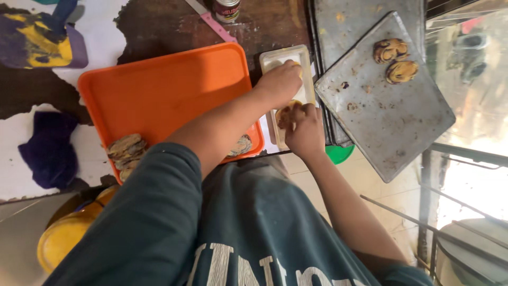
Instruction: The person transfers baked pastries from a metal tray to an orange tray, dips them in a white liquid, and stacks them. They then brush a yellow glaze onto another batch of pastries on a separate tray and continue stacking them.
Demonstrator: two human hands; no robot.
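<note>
Right hand (306, 132) gripping cookie (288, 113) over white box (294, 54), left hand (279, 83) pressing inside, grip unclear; two cookies (395, 61) left on metal tray (391, 122), stack (126, 153) at orange tray (159, 90) corner.

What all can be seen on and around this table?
orange tray: one, table centre
stacked cookies: several, brown, tray's near left corner
white container: one, rectangular, right of the tray
metal baking sheet: one, grey, tilted at right
swirl cookies: two, brown, on the sheet
can: one, dark, top edge
purple cloth: one, left
yellow helmet: one, bottom left
left hand: inside the white container
right hand: holding a cookie at the container
</note>
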